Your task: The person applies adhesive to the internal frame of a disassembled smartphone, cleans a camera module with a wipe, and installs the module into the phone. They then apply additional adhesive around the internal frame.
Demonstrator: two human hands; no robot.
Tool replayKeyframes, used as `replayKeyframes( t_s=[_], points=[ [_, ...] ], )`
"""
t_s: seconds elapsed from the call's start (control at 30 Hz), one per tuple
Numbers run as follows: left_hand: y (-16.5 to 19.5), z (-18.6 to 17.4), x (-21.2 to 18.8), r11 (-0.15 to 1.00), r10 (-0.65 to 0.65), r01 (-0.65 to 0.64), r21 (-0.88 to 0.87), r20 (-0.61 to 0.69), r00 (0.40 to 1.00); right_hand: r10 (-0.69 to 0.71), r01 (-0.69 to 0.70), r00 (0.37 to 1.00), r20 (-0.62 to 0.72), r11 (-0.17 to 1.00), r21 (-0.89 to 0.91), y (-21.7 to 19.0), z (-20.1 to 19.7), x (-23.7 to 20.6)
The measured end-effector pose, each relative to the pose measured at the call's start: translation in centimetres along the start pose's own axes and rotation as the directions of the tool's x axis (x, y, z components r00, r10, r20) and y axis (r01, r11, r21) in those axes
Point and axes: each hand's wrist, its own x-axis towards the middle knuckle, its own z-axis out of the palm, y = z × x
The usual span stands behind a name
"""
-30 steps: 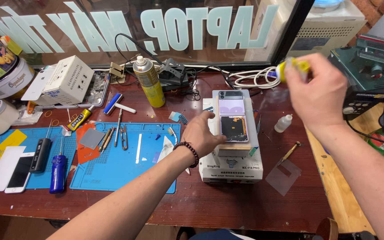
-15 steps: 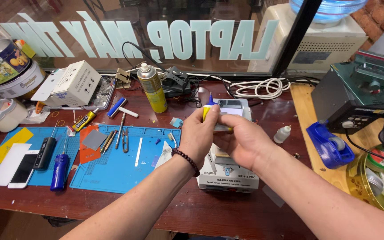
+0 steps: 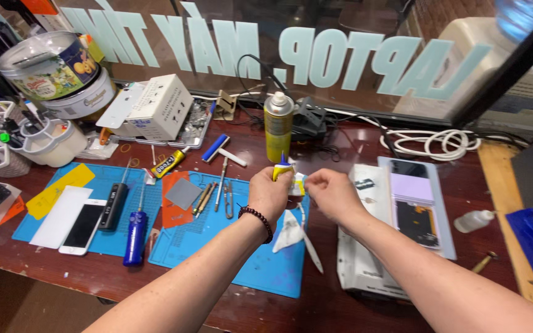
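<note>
My left hand (image 3: pixel 269 194) is closed round a small yellow glue tube (image 3: pixel 282 169) with a blue tip, held upright above the blue work mat (image 3: pixel 260 265). My right hand (image 3: pixel 331 194) pinches the tube's lower end from the right side. A dark bead bracelet (image 3: pixel 257 219) circles my left wrist. Right of both hands a folding phone (image 3: pixel 416 203) lies open, face up, on a white box-shaped heating pad (image 3: pixel 365 265).
A yellow spray can (image 3: pixel 277 126) stands behind my hands. Tweezers (image 3: pixel 228 197), screwdrivers (image 3: pixel 136 228) and a white phone (image 3: pixel 81 228) lie on the mats to the left. Tins and cups crowd the far left; a small white bottle (image 3: pixel 473 220) and white cable (image 3: pixel 430 143) lie right.
My right hand came down from the upper right with the tube and met my left hand, which left the phone. Both hands now hold the tube, further left over the mat.
</note>
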Motion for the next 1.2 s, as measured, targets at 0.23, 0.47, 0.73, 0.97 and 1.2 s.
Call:
replayKeyframes(
  t_s=[0.23, 0.47, 0.73, 0.97, 1.2],
  points=[
    [1.4, -12.4, 7.1, 0.979, -0.186, 0.176, 0.106, 0.093, 0.978, -0.138, 0.303, 0.947, 0.289, 0.68, -0.668, 0.9, 12.8, 6.4],
    [2.1, -18.1, 10.1, 0.95, -0.276, 0.252, 0.183, 0.123, 0.953, -0.012, 0.206, 0.971, 0.239, 0.554, -0.807, -0.5, 17.1, 7.4],
    [2.1, -14.6, 10.7, 0.941, -0.313, 0.273, 0.199, 0.207, 0.927, -0.097, 0.045, 0.932, -0.348, 0.987, -0.154, -4.5, 7.1, 11.0],
    [3.2, -9.7, 6.8, 0.953, -0.237, 0.145, 0.265, 0.357, 0.904, -0.004, 0.243, 0.904, -0.428, 0.828, 0.505, -10.2, -4.4, 8.2],
    [6.2, -2.6, 2.8, 0.966, 0.126, -0.219, 0.135, 0.495, 0.86, 0.178, 0.023, 0.97, -0.168, 0.614, 0.789, -11.4, -4.4, 1.0]
  ],
)
